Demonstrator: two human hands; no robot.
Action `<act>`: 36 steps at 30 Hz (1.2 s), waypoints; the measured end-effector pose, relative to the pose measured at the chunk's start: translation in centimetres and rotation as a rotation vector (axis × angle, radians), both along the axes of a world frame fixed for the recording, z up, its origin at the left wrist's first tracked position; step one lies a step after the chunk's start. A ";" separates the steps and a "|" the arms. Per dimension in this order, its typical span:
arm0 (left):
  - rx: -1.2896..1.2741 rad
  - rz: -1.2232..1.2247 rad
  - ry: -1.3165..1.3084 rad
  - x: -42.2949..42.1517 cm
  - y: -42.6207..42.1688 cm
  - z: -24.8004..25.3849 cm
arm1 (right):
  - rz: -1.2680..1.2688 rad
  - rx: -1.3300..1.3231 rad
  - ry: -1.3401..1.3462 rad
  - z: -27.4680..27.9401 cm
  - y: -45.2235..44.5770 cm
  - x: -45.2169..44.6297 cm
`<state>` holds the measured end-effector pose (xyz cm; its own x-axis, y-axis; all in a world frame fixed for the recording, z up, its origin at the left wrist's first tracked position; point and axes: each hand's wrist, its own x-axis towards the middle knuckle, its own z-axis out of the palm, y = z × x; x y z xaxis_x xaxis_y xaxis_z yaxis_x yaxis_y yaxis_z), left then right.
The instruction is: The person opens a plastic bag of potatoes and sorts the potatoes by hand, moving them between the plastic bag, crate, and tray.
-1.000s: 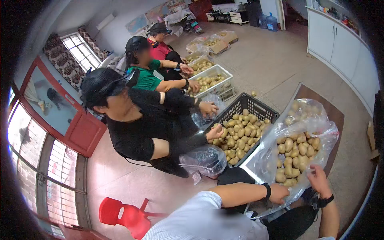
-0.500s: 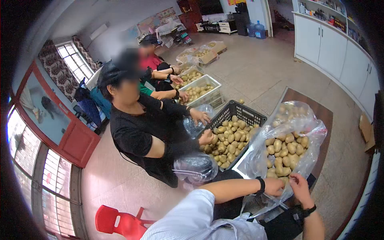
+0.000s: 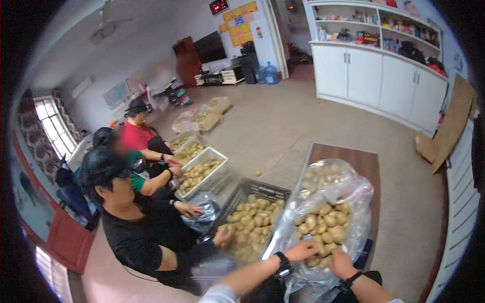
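A clear plastic bag [image 3: 359, 194] is spread open in front of me, full of oval yellow-brown produce [image 3: 331, 220] that looks like kiwifruit or small potatoes. At its near end, my left hand [image 3: 301, 250] reaches in from the left, fingers closed around one oval piece [image 3: 319, 246]. Close on the right is my right hand [image 3: 342, 263], its fingers curled in at the near pieces; what they hold is hidden. Both wrists wear dark bands. Loose plastic from the bag hangs below my hands.
The bag rests by a brown board [image 3: 343, 154]. Left of it stands a black crate [image 3: 275, 188] of the same produce, with a person in black [image 3: 134, 222] reaching in. Beyond are white crates [image 3: 222, 160] and two more people. White cabinets [image 3: 364, 73] line the back right.
The view has swung to the right, so everything shifts left. My hands have moved from the bag's near edge onto the produce inside it. The neighbour's hand stays at the black crate.
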<state>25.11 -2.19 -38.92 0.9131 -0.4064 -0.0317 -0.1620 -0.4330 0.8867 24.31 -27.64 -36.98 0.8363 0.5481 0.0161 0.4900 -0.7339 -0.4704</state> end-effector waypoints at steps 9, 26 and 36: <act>-0.129 0.211 0.232 -2.6 3.1 -0.6 | -0.073 -0.070 -0.049 0.6 2.2 -3.2; -0.340 0.448 0.354 -3.8 3.2 4.2 | 0.018 -0.208 -0.113 -1.3 1.8 -2.5; -0.522 0.577 0.513 -2.1 2.5 6.4 | 0.031 -0.195 0.025 -0.9 1.9 -1.5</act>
